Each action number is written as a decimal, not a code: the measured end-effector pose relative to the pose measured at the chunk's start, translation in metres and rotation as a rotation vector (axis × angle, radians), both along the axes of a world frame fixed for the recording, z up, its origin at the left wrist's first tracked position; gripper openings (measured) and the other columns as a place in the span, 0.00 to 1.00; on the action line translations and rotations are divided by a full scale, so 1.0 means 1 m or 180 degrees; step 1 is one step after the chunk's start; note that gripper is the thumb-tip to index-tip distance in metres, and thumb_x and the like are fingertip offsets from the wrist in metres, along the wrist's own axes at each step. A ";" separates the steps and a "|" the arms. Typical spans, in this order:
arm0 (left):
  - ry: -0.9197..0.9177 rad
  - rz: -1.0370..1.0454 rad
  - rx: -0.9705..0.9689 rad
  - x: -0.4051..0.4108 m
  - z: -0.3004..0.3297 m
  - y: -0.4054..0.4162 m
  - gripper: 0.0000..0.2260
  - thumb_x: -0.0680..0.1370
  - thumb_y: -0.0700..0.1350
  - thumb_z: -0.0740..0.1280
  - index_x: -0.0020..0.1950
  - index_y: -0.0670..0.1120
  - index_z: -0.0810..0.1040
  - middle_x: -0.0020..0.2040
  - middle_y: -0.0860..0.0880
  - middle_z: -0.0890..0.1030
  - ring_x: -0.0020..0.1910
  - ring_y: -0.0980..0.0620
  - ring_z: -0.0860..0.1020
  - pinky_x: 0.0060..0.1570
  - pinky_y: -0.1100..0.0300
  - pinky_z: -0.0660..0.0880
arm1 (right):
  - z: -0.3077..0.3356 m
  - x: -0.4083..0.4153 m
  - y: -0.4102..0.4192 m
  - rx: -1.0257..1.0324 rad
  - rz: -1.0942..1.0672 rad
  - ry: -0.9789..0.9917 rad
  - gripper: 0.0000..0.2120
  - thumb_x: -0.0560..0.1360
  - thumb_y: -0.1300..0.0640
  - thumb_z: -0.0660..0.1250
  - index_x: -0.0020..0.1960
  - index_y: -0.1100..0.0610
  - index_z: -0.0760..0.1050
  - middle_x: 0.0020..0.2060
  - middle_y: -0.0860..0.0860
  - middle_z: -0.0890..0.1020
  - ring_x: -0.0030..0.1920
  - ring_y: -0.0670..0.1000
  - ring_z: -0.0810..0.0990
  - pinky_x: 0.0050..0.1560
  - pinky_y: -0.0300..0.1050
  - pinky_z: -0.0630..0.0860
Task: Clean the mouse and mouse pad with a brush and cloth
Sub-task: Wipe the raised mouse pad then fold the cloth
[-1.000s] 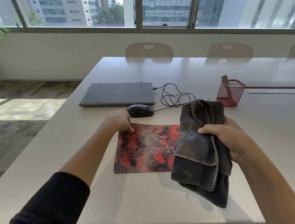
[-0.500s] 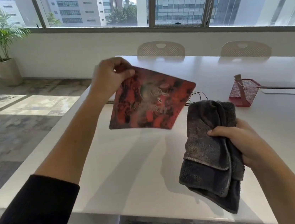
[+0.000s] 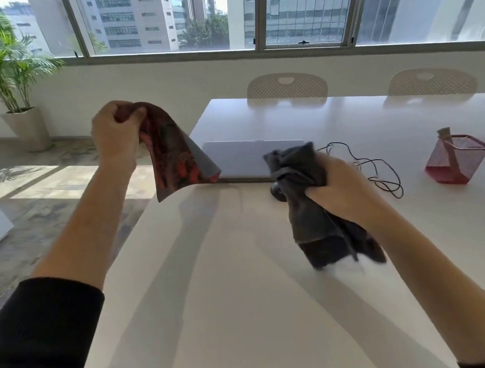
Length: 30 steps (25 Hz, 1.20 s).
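My left hand [image 3: 112, 132] grips one corner of the red and black mouse pad [image 3: 174, 158] and holds it up in the air past the table's left edge, where it hangs bent. My right hand [image 3: 339, 190] is closed on a bunched dark grey cloth [image 3: 308, 206], whose lower end touches the white table [image 3: 216, 278]. The black mouse [image 3: 276, 193] sits behind the cloth, mostly hidden. A brush handle [image 3: 445, 136] sticks out of the red mesh holder [image 3: 455, 160] at the right.
A closed grey laptop [image 3: 244, 159] lies at the back of the table with a black cable [image 3: 380, 173] looping to its right. Two beige chairs [image 3: 286, 89] stand on the far side. A potted palm [image 3: 8, 75] is on the floor at left.
My left hand lifted the mouse pad off the table and swung it up and left, where it now hangs bent. My right hand lowered the cloth to the table.
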<state>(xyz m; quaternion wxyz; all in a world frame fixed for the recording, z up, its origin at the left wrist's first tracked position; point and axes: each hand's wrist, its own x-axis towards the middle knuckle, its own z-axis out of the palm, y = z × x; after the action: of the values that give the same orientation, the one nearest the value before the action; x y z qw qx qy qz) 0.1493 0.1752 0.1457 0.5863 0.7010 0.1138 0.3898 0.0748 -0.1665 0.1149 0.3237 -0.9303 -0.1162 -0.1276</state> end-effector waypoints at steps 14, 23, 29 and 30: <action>0.0310 -0.0647 -0.0682 0.030 -0.033 0.046 0.07 0.73 0.39 0.72 0.39 0.49 0.77 0.37 0.49 0.79 0.36 0.52 0.79 0.39 0.56 0.80 | -0.061 0.053 0.114 -0.1976 0.1797 0.0316 0.17 0.69 0.67 0.64 0.52 0.52 0.80 0.52 0.49 0.78 0.51 0.54 0.76 0.49 0.46 0.73; 0.0032 -0.1177 -0.0134 -0.014 0.021 -0.029 0.06 0.70 0.41 0.74 0.38 0.48 0.78 0.35 0.49 0.79 0.32 0.53 0.79 0.33 0.62 0.78 | -0.013 0.005 -0.005 -0.1519 0.1301 0.0851 0.24 0.53 0.67 0.51 0.38 0.51 0.79 0.42 0.45 0.81 0.46 0.48 0.79 0.50 0.47 0.76; 0.1173 -0.1091 -0.0446 -0.026 -0.027 -0.027 0.08 0.74 0.36 0.70 0.39 0.46 0.75 0.36 0.47 0.77 0.28 0.57 0.77 0.26 0.67 0.76 | -0.012 0.053 0.008 -0.1653 0.1156 0.0152 0.21 0.63 0.73 0.60 0.47 0.57 0.83 0.45 0.54 0.82 0.51 0.56 0.79 0.53 0.46 0.73; 0.1372 -0.0981 -0.0476 -0.028 -0.043 -0.023 0.08 0.74 0.35 0.70 0.39 0.46 0.74 0.37 0.46 0.77 0.27 0.57 0.78 0.25 0.67 0.76 | -0.026 0.049 0.018 -0.1813 0.1390 0.0271 0.20 0.64 0.72 0.60 0.48 0.56 0.82 0.47 0.54 0.82 0.53 0.56 0.78 0.55 0.47 0.73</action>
<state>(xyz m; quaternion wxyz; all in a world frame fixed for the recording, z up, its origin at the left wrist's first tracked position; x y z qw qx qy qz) 0.1210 0.1522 0.1028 0.6511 0.7315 0.1564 0.1283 0.1235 -0.1481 0.0894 0.0758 -0.9409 -0.3295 0.0209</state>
